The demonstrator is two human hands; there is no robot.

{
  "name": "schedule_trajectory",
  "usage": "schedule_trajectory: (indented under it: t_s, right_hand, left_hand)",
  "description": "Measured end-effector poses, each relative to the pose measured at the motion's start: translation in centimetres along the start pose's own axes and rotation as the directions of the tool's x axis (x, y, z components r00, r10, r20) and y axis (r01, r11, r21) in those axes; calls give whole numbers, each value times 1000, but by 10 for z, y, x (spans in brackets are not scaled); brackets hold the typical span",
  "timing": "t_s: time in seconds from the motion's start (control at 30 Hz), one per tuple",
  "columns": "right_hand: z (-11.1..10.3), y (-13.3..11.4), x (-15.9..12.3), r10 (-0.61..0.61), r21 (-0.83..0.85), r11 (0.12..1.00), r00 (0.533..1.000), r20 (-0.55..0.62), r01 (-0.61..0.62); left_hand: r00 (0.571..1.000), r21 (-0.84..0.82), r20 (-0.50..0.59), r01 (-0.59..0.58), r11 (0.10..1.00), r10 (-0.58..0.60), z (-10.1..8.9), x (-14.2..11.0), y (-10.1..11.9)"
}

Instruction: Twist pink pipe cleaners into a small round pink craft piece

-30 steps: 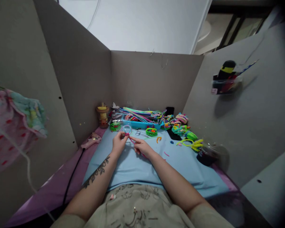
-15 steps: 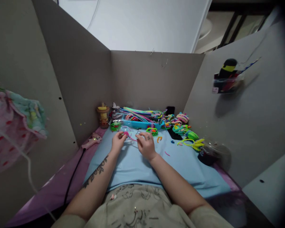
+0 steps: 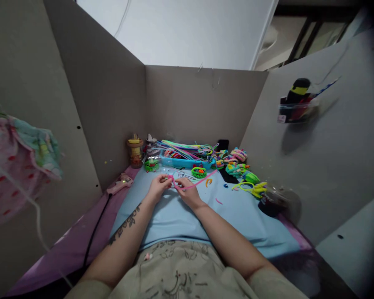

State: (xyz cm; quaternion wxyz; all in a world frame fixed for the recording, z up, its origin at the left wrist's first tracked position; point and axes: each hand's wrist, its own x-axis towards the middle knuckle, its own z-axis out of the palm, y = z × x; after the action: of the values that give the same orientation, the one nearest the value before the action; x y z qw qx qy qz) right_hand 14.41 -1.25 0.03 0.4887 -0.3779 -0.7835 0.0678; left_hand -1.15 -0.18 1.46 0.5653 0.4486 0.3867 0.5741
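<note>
Between my hands is a pink pipe cleaner (image 3: 202, 180), bent into a small tangle at its left end. My left hand (image 3: 158, 185) is closed in a pinch on that bunched end. Close beside it, my right hand (image 3: 188, 192) has its fingers closed round the same pipe cleaner, whose free length sticks out up to the right over the hand. Just beyond my fingers lie scissors (image 3: 186, 175) on the blue cloth (image 3: 174, 224). A green coiled piece with coloured bits (image 3: 199, 172) sits past my right hand.
A blue tray (image 3: 190, 162) of pipe cleaners stands at the back. A pink glue gun (image 3: 121, 185) lies on the left. Colourful fuzzy pieces (image 3: 237, 169) and a dark round container (image 3: 269, 205) are at the right. Grey panels (image 3: 202, 106) enclose the table.
My hands have come closer together. The pink strand, earlier stretched between them, now loops by my fingers, with its free end pointing out to the right.
</note>
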Motion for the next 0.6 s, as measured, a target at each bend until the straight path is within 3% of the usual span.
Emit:
schedule_trajectory:
  t_s: [0.23, 0.43, 0.6]
  right_hand:
    - [-1, -11, 0, -61, -134, 989, 998, 34, 65]
    - [-6, -9, 3, 16, -75, 997, 991, -136, -27]
    - [-8, -4, 6, 71, -20, 997, 982, -177, -76]
  left_hand:
    - [998, 87, 39, -59, 995, 56, 1, 0, 0]
    - [986, 215, 121, -136, 967, 112, 1, 1, -7]
    - [965, 279, 226, -192, 941, 130, -1, 2, -14]
